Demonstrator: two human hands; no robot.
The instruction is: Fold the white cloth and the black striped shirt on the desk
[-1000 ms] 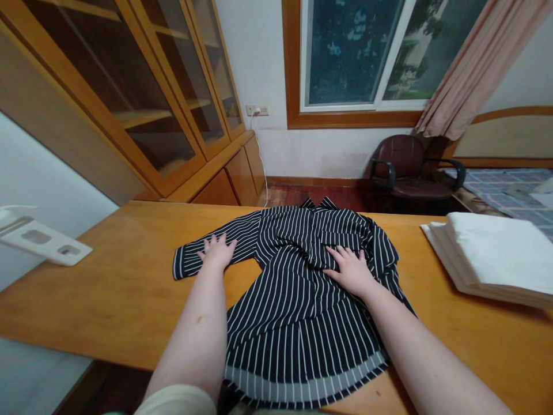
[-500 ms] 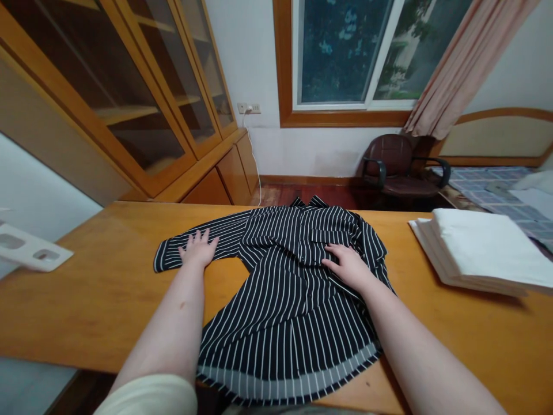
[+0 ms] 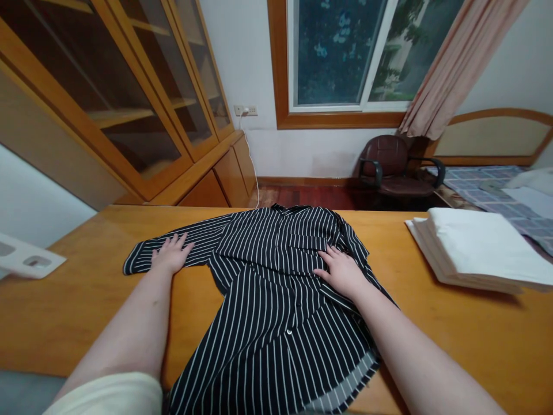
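A black shirt with thin white stripes [image 3: 268, 311] lies spread on the wooden table [image 3: 73, 311], buttons up, collar toward the far edge. My left hand [image 3: 171, 253] rests flat on its left sleeve, fingers spread and open. My right hand [image 3: 341, 270] presses flat on the chest of the shirt, right of the button line, fingers apart. The right sleeve is bunched under and beside my right forearm.
A stack of folded white cloth [image 3: 475, 248] sits at the table's right. A white plastic object [image 3: 26, 259] lies at the left edge. Beyond the table stand a glass-fronted wooden cabinet [image 3: 129, 104], a brown armchair [image 3: 393, 170] and a window with a curtain.
My left hand has slid the sleeve out to the left, stretching it straight. The shirt body has flattened and its buttons now show. My right hand stays pressed on the chest.
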